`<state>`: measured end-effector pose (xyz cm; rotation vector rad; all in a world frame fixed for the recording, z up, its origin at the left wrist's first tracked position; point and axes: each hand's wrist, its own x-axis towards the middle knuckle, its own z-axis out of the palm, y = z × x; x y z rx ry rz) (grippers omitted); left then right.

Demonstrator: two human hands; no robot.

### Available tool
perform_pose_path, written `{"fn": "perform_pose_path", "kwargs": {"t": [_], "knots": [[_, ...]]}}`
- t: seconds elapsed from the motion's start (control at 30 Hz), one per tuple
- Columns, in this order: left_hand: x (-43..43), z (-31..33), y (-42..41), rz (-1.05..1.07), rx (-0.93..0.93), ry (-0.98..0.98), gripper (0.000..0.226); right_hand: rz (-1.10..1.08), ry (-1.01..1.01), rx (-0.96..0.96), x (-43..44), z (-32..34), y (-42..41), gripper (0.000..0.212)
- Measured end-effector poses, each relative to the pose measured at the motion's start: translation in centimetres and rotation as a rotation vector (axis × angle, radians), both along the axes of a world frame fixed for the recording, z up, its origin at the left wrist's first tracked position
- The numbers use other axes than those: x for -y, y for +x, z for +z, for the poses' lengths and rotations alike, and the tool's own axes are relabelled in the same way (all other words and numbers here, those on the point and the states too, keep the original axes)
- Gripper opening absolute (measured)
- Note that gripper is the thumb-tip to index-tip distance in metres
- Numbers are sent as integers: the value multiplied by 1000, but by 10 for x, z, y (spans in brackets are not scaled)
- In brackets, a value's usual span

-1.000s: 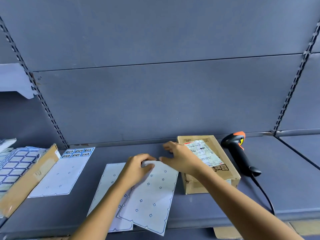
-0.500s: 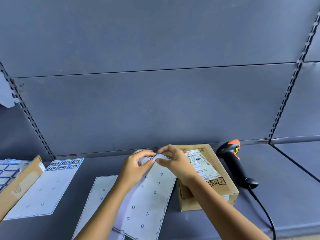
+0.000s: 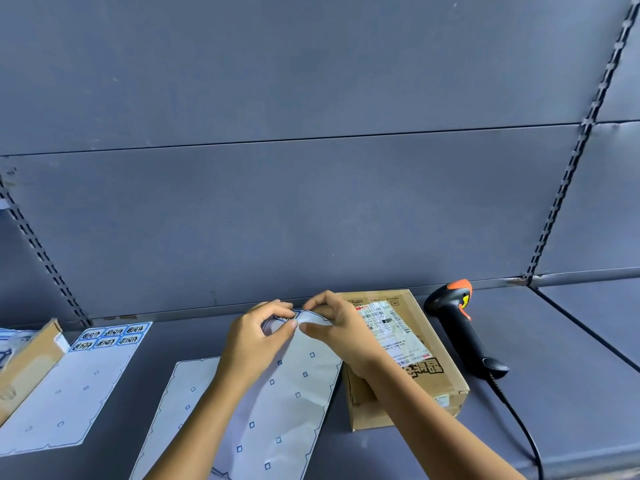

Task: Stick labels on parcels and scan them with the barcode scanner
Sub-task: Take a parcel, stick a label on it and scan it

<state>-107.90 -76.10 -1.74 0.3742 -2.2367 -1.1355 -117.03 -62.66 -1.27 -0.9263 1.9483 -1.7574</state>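
**Label being peeled from the sheet; parcel not yet labelled**

The peeling step is judged to be in hand. The top edge of the sheet (image 3: 287, 393) is pinched by both hands: it is held between thumb and forefinger of the left hand (image 3: 256, 341), and the curled-over edge is gripped by the fingertips of the right hand (image 3: 343, 336). A label (image 3: 286, 317) with dark print is glimpsed just between the two pinches. Which hand holds the label itself and which only the backing cannot be told.

The rest of the sheet is raised at its far end and trails down towards the person, over a second sheet (image 3: 194, 386) lying flat on the shelf (image 3: 571, 375).

The parcel (image 3: 408, 407) is set on the shelf just right of the hands, partly behind the right wrist, its top already bearing a printed waybill (image 3: 388, 329). It is not touched by either pinch. The scanner (image 3: 464, 330) is laid on its side right of the parcel, near it but apart, untouched, its cable running off towards the front edge.

Next, the label would have to be freed wholly from the backing without being creased. It would then have to be carried the short way right and pressed flat on a bare part of the parcel's top. Only then would the scanner be called for.
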Motion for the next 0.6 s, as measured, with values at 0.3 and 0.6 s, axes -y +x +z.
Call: {"fn": "perform_pose_path", "kwargs": {"t": [0.3, 0.6], "knots": [[-7, -3, -2, 146, -63, -277, 17, -36, 61, -56, 0, -1, 1, 14], [-15, 4, 0, 194, -74, 9, 18, -62, 115, -114, 2, -4, -2, 19]]}}
